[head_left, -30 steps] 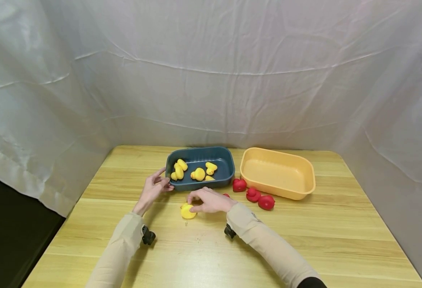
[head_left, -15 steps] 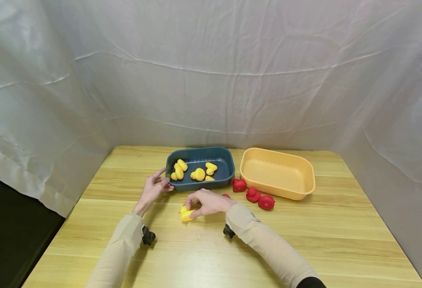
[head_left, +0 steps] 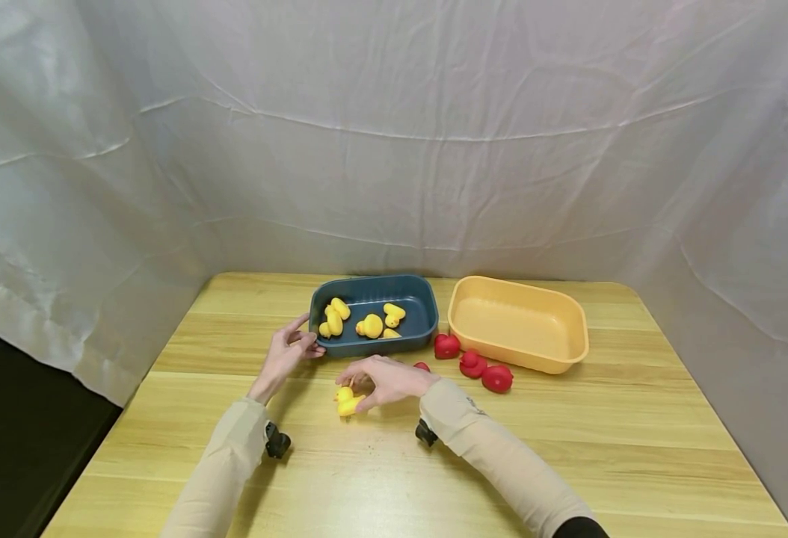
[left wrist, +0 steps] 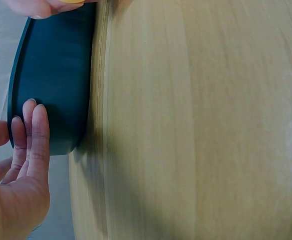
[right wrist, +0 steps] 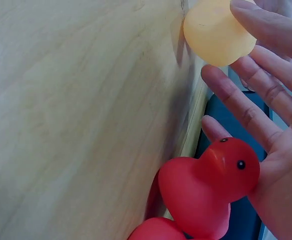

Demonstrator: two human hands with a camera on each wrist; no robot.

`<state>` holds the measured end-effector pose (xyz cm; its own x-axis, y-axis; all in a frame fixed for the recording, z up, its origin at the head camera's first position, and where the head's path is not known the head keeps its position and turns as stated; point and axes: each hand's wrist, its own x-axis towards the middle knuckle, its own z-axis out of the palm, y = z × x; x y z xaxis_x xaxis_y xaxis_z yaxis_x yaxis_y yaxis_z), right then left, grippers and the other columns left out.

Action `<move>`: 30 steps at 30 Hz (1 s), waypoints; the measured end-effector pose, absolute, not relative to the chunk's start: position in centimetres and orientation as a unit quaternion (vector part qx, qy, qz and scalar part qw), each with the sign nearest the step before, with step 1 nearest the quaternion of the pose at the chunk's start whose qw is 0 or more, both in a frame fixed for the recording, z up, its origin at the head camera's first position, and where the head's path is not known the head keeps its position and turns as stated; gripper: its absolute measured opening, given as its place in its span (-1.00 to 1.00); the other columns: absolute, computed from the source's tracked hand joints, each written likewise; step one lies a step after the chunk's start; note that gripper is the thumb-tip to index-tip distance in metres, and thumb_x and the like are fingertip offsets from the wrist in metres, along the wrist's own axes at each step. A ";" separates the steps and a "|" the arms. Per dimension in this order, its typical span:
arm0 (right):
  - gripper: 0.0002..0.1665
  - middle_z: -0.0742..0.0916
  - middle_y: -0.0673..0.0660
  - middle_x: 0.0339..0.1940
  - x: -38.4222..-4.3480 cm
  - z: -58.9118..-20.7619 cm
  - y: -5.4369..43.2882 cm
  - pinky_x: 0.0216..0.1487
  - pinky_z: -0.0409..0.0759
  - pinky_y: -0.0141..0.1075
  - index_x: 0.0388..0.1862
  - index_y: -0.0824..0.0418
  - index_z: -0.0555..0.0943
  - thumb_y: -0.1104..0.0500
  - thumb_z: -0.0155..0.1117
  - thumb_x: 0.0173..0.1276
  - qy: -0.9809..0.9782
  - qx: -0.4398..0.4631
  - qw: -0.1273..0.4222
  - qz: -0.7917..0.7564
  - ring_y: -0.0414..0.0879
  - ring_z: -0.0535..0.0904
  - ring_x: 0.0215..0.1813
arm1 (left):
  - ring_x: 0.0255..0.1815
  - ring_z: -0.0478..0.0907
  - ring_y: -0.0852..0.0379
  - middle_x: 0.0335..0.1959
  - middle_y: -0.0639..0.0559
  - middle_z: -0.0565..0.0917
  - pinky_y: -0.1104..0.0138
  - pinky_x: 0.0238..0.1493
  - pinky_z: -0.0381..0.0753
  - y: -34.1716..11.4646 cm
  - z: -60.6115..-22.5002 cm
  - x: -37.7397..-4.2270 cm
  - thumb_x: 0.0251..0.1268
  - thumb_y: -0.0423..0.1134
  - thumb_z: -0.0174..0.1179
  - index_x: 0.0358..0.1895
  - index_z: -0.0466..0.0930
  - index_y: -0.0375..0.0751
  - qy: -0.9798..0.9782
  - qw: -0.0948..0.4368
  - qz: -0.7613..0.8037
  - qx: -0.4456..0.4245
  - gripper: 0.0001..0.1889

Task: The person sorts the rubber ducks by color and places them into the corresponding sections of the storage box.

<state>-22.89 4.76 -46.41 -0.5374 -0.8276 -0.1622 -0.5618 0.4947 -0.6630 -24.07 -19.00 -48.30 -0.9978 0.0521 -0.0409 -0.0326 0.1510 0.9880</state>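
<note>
My left hand (head_left: 285, 357) holds the near left corner of the dark blue bin (head_left: 394, 347), several fingers flat on its front wall (left wrist: 60, 90). Inside lie several yellow rubber ducks (head_left: 370, 326). In front of the bin, my right hand (head_left: 389, 379) has thumb and fingers around another yellow rubber duck (head_left: 348, 407), low over the table. The thumb (right wrist: 273, 25) lies against this duck, which is partly cut off in the right wrist view. Near the right palm a red rubber duck (right wrist: 198, 190) appears, mostly hidden behind the hand in the head view.
A yellow-orange bin (head_left: 515, 321) stands right of the blue one, with no ducks seen in it. Several red rubber ducks (head_left: 472, 364) lie in front of the bins. The wooden table (head_left: 569, 448) ends at a grey curtain (head_left: 434, 149).
The yellow duck at my right hand has turned, its head now more visible toward the left. The right index finger has lifted slightly and shifted left. My left hand stays put.
</note>
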 end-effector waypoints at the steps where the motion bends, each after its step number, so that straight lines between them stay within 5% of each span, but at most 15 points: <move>1: -0.35 0.69 -0.01 0.22 -22.9 -46.4 4.7 0.25 0.60 -0.41 0.31 0.13 0.57 0.11 0.53 0.24 0.832 -0.421 0.236 -0.275 -0.15 0.66 0.14 | -0.38 0.72 0.25 -0.19 -0.25 0.66 0.19 -0.02 0.81 -19.0 -48.3 -24.1 0.50 -0.43 -0.01 0.55 0.13 -0.37 0.759 0.032 0.650 0.006 -0.40; 7: -0.41 0.70 -0.02 0.17 -22.8 -46.4 4.7 0.26 0.58 -0.40 0.26 0.13 0.62 0.12 0.52 0.24 0.831 -0.433 0.231 -0.261 -0.11 0.65 0.15 | -0.38 0.72 0.25 -0.13 -0.36 0.65 0.20 -0.03 0.82 -19.0 -48.3 -24.0 0.50 -0.43 -0.01 0.55 0.13 -0.37 0.762 0.030 0.647 0.007 -0.40; 18: -0.39 0.73 -0.02 0.21 -22.7 -46.1 4.9 0.36 0.57 -0.27 0.29 0.12 0.60 0.11 0.52 0.25 0.836 -0.415 0.238 -0.269 -0.14 0.63 0.23 | -0.39 0.72 0.25 -0.18 -0.27 0.66 0.18 -0.03 0.82 -18.9 -48.3 -24.0 0.50 -0.43 -0.01 0.55 0.14 -0.37 0.760 0.029 0.649 0.006 -0.40; 30: -0.42 0.72 0.07 0.18 -23.5 -46.8 5.9 0.29 0.64 -0.08 0.25 0.19 0.61 0.15 0.51 0.25 0.813 -0.423 0.173 -0.361 -0.04 0.63 0.19 | -0.37 0.72 0.26 -0.12 -0.33 0.65 0.26 -0.06 0.82 -19.0 -48.3 -24.0 0.51 -0.42 -0.01 0.56 0.12 -0.34 0.762 0.033 0.647 0.004 -0.39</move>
